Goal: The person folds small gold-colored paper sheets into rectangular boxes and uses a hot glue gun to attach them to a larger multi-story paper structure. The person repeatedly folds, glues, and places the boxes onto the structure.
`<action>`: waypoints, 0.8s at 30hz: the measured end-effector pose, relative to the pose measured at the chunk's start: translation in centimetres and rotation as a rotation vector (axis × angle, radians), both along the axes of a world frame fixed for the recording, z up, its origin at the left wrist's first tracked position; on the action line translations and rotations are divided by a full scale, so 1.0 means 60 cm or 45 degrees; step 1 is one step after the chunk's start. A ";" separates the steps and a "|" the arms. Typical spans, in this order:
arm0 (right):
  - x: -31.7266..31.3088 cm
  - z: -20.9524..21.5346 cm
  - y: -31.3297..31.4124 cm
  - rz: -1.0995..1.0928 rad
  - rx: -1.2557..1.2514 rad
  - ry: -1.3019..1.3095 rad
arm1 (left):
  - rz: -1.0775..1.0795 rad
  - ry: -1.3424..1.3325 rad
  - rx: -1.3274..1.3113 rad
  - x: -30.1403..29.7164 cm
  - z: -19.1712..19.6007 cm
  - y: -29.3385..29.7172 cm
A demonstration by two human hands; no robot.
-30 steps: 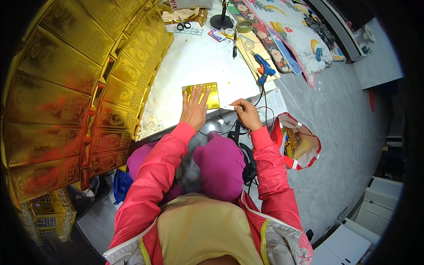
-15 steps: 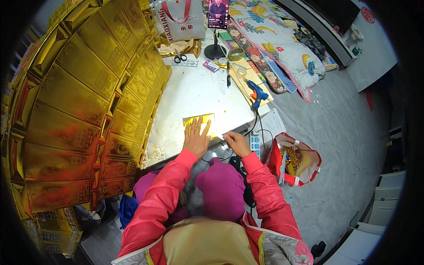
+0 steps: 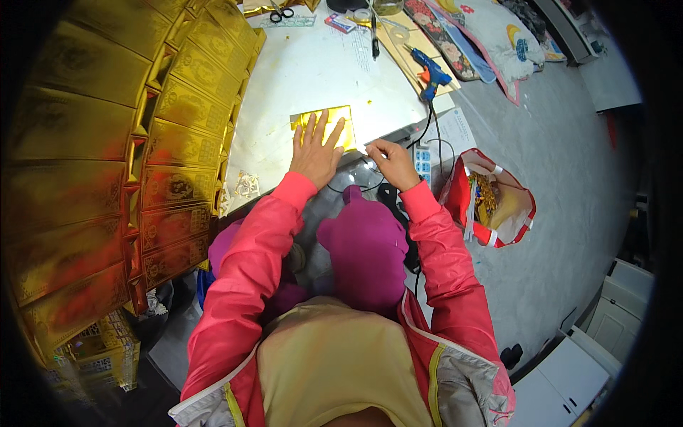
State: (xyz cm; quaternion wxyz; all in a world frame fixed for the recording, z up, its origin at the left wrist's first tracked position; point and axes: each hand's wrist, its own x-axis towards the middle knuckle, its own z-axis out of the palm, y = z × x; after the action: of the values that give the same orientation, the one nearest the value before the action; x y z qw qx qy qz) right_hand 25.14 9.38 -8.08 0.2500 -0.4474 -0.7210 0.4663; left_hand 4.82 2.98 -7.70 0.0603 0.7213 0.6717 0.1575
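Note:
A shiny gold foil sheet [image 3: 347, 133] lies at the near edge of the white table [image 3: 292, 67]. My left hand [image 3: 315, 154] rests on it palm down, its fingers spread and partly covering it. Just right of the sheet, at the table's edge, my right hand [image 3: 393, 165] is closed in a pinch between thumb and forefinger. A small pale spot shows by those fingertips, but I cannot make out what they hold. Beyond, on the right side of the table, lies a blue glue gun [image 3: 431, 78] with an orange trigger.
Tall stacked gold embossed panels [image 3: 178, 146] stand along the left. Black scissors [image 3: 281, 13], a black pen [image 3: 375, 40] and a tape roll [image 3: 362, 14] lie farther back. Cables run past a power strip [image 3: 423, 162]. A red bag [image 3: 525, 220] with gold scraps stands at right.
The view has tilted downward, so the table and both hands sit higher in it. My left hand stays on the gold sheet; my right hand keeps its pinch at the table edge.

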 end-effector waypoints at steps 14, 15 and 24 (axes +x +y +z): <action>-0.021 0.043 -0.006 -0.034 0.023 -0.348 | 0.020 0.088 -0.085 0.005 0.016 -0.003; -0.023 0.043 -0.007 -0.059 0.043 -0.359 | 0.020 0.091 -0.089 0.005 0.015 -0.003; -0.043 0.034 -0.018 -0.239 0.123 -0.454 | 0.028 0.073 -0.079 0.004 0.012 -0.002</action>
State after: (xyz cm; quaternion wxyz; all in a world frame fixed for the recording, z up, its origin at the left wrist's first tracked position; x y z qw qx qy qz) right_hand 22.59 8.32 -6.06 0.1819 -0.5756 -0.7304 0.3194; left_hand 5.07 2.85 -6.95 0.0617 0.7159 0.6857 0.1164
